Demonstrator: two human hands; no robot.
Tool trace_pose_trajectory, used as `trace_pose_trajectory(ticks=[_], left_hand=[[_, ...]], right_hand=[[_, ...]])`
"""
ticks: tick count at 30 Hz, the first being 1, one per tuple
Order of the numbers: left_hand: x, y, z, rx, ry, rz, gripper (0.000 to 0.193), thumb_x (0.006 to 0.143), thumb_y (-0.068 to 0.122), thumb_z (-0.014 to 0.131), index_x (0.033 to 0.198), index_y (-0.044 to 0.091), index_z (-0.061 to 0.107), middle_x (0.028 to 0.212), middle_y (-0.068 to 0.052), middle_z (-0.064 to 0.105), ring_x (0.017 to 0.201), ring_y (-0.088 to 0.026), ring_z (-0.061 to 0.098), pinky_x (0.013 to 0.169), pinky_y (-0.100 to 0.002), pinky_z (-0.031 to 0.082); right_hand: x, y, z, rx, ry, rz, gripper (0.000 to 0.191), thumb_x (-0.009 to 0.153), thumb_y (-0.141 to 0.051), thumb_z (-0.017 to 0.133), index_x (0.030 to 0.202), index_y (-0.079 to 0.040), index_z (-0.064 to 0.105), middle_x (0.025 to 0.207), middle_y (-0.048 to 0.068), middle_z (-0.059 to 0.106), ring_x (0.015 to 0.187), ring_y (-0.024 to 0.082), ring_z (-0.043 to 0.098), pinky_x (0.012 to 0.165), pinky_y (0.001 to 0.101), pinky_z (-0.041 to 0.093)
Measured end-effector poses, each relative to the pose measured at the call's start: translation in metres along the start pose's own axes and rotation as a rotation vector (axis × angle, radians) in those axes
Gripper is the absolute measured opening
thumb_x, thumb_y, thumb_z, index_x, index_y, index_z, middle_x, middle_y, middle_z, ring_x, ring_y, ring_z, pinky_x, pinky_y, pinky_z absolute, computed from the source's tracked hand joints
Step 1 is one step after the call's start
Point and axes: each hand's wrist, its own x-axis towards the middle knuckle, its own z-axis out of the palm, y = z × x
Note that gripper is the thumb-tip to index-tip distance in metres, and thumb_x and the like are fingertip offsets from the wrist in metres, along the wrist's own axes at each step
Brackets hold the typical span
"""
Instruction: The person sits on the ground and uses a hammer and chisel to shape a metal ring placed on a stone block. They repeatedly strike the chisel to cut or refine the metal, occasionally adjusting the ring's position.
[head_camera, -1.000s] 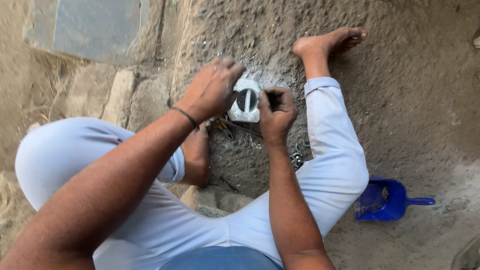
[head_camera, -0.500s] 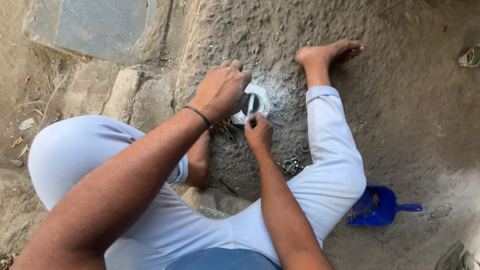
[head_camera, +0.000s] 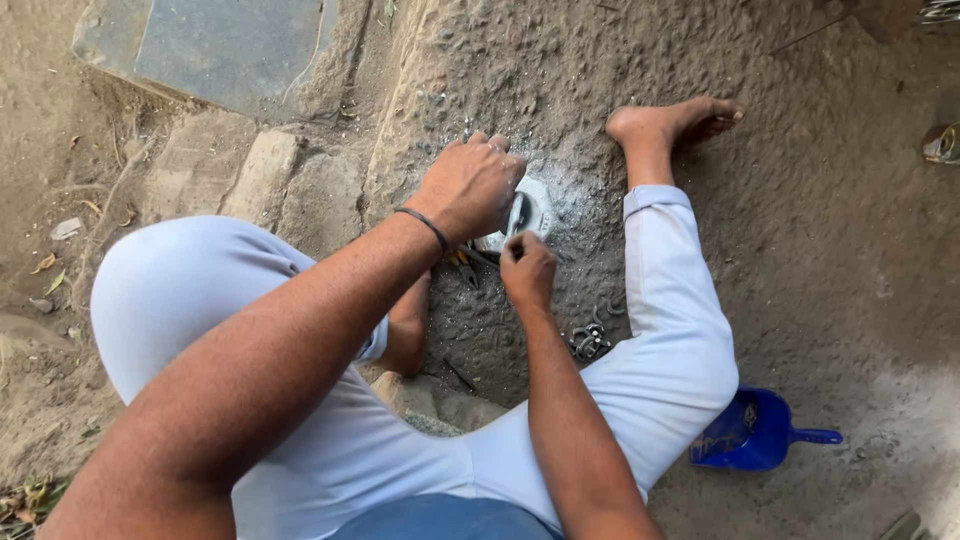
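At ten o'clock a grey slab (head_camera: 225, 45) lies flat in the dirt; below it, at nine, the left knee (head_camera: 180, 300) in pale trousers rises from the ground (head_camera: 820, 250); the left forearm crosses it toward the centre, a dark band (head_camera: 425, 225) round the wrist; the left hand (head_camera: 470, 185) is curled palm-down over the near edge of a round pale disc (head_camera: 530, 210) that sits on the ground just above centre, fingers bent and pressing on it, though I cannot tell whether they grip anything beneath; a dark upright piece (head_camera: 515, 213) stands on the disc; just below, at six o'clock from the disc, the right hand (head_camera: 525, 270) is closed to a fist, thumb and fingertips pinched at the foot of that piece; yellow-handled pliers (head_camera: 462, 262) lie between the wrists; small metal bits (head_camera: 592, 338) lie at five o'clock, beside the right shin; the bare right foot (head_camera: 670, 120) rests at one o'clock; a blue scoop (head_camera: 755, 432) lies at four o'clock, well apart.
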Motion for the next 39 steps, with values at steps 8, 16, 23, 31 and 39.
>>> trace_pose_trajectory(ticks=[8,16,23,31,39], left_hand=[[-0.003,-0.002,0.005,0.053,-0.031,0.019,0.011,0.088,0.014,0.064,0.089,0.006,0.072,0.093,-0.015,0.070,0.092,-0.028,0.068,0.081,-0.046,0.056],[-0.002,-0.003,0.000,-0.040,-0.015,-0.007,0.018,0.087,0.022,0.068,0.094,0.006,0.071,0.095,-0.018,0.071,0.089,-0.035,0.070,0.074,-0.048,0.057],[-0.003,-0.009,-0.006,-0.190,0.045,-0.092,0.047,0.085,0.007,0.066,0.131,0.005,0.059,0.100,-0.018,0.074,0.094,-0.037,0.071,0.079,-0.048,0.057],[0.001,0.005,-0.029,-0.623,0.050,-0.038,0.042,0.077,0.003,0.068,0.118,0.009,0.070,0.109,-0.007,0.079,0.098,-0.021,0.076,0.089,-0.035,0.060],[-0.001,0.013,-0.037,-0.680,-0.013,-0.077,0.020,0.084,0.011,0.072,0.104,0.008,0.072,0.102,-0.005,0.078,0.091,-0.017,0.078,0.082,-0.033,0.062]], right_hand=[[0.002,0.005,0.005,-0.007,0.033,-0.034,0.009,0.090,-0.012,0.074,0.092,-0.008,0.065,0.085,0.012,0.071,0.077,0.027,0.070,0.065,0.0396,0.057],[0.003,-0.003,-0.003,0.150,0.120,-0.075,0.013,0.083,-0.010,0.079,0.084,-0.009,0.066,0.076,0.007,0.072,0.069,0.022,0.070,0.066,0.0361,0.055],[0.006,-0.046,-0.050,1.201,-0.010,-0.188,0.013,0.094,0.003,0.072,0.099,-0.006,0.064,0.088,0.008,0.071,0.078,0.017,0.071,0.075,0.0317,0.060],[0.004,-0.058,-0.051,1.228,0.028,-0.278,0.019,0.093,0.001,0.078,0.099,-0.006,0.061,0.091,0.006,0.070,0.083,0.013,0.070,0.078,0.0277,0.059],[0.004,-0.052,-0.046,1.117,0.060,-0.303,0.021,0.095,-0.002,0.078,0.103,-0.005,0.059,0.095,0.004,0.068,0.088,0.009,0.068,0.081,0.0243,0.058]])
